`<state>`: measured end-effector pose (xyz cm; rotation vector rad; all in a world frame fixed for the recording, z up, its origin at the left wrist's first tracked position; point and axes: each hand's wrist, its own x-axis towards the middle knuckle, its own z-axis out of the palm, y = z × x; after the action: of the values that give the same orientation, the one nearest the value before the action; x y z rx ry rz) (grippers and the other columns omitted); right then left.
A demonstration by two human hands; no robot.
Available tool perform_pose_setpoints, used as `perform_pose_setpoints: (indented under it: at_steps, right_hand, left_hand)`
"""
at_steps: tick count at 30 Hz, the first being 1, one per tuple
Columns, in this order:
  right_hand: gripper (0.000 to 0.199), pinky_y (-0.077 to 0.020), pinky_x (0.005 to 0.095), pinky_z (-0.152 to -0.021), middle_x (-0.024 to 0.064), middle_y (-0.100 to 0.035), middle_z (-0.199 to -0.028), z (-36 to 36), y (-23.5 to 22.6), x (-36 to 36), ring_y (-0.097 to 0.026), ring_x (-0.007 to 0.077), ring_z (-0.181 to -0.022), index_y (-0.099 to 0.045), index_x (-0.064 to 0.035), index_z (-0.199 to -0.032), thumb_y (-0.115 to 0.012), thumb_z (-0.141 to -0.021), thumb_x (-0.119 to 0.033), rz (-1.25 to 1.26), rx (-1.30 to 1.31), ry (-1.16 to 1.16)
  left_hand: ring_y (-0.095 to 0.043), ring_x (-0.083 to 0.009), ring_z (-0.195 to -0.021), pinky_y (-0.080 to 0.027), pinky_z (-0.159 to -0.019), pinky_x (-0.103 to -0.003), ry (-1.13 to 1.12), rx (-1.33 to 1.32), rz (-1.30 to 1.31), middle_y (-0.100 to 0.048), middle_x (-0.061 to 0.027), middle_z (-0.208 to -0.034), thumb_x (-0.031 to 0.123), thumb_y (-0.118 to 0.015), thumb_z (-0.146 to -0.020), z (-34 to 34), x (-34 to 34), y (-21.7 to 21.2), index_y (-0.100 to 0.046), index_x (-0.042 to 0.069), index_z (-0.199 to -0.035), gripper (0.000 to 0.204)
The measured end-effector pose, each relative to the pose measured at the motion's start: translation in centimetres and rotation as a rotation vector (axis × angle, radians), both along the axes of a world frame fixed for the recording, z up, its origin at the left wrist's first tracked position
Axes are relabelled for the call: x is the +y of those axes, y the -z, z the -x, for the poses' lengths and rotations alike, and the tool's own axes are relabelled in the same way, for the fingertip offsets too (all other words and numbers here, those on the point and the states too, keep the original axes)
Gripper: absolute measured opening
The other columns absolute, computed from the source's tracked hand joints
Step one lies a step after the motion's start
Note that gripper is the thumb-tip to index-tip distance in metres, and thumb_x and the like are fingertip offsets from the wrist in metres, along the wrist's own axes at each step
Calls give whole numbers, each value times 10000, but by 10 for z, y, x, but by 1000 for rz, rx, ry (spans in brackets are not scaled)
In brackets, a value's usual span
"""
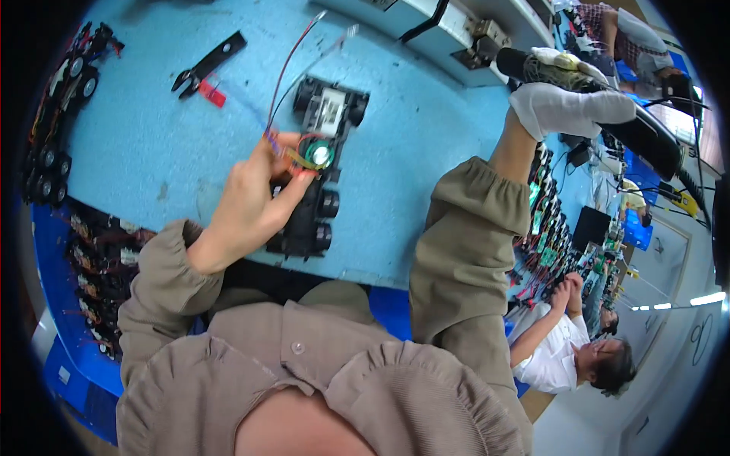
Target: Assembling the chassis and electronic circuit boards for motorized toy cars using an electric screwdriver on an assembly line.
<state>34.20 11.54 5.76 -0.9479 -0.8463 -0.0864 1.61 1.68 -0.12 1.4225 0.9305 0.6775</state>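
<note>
My left hand (pixel 255 199) pinches thin coloured wires (pixel 291 154) beside a round, green-edged part (pixel 319 154). Below its fingers lies a black toy-vehicle chassis (pixel 308 216) with small wheels. Two longer wires, red and dark, rise from the pinch toward the far edge. At the upper right my right hand (pixel 566 110), in a white glove, is closed around a long black corded tool (pixel 642 137) that looks like an electric screwdriver. Part of its grip is hidden behind the glove.
Black-handled cutters (pixel 209 64) and a small red piece (pixel 212 94) lie on the blue table (pixel 160 144). More chassis (pixel 57 137) stand at left, others in a blue bin (pixel 49 251). A metal ledge (pixel 456 57) borders the far side. Co-workers (pixel 559 342) sit at right by circuit boards.
</note>
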Motion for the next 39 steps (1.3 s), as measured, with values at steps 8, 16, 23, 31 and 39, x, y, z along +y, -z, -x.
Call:
perform_pose_setpoints:
  at_steps: [8, 16, 23, 31, 39]
  right_hand:
    - [826, -467, 344, -509, 82, -522, -608, 113, -23, -111, -534, 204, -508, -544, -20, -837, -373, -721, -819, 76, 470, -978]
    - [893, -438, 378, -476, 113, -526, -601, 155, 7, -113, -536, 238, -495, -528, -17, -866, -343, -671, -867, 142, 354, -987]
    - [735, -474, 384, -524, 130, -539, -621, 169, 4, -113, -559, 256, -530, -517, 6, -871, -551, -718, -712, 198, 248, -988]
    - [812, -461, 390, -493, 139, -540, -640, 185, 8, -120, -537, 271, -504, -509, 9, -910, -489, -698, -775, 299, 146, -847]
    - [777, -472, 400, -528, 127, -547, -665, 170, 1, -136, -547, 282, -548, -522, -6, -931, -489, -719, -753, 299, 83, -862]
  left_hand:
    - [-600, -133, -819, -481, -716, -268, -63, -121, 101, -597, -90, -914, 1, -589, -792, -8, 1, 14, -436, -16, -1035, 288]
    - [-619, -166, -830, -496, -745, -299, -40, -179, 129, -596, -114, -876, 0, -591, -756, -1, 2, 16, -425, -20, -987, 286]
    - [-629, -182, -834, -498, -741, -308, -57, -218, 125, -596, -116, -868, -1, -593, -746, -3, 0, 24, -425, -8, -966, 277]
    - [-612, -176, -863, -481, -762, -291, -142, -157, 30, -600, -113, -902, -16, -583, -767, -8, -13, 27, -420, 4, -1020, 301]
    - [-560, -172, -878, -437, -785, -293, -419, -372, 166, -572, -112, -953, -12, -586, -805, -28, -40, 22, -407, -8, -1123, 365]
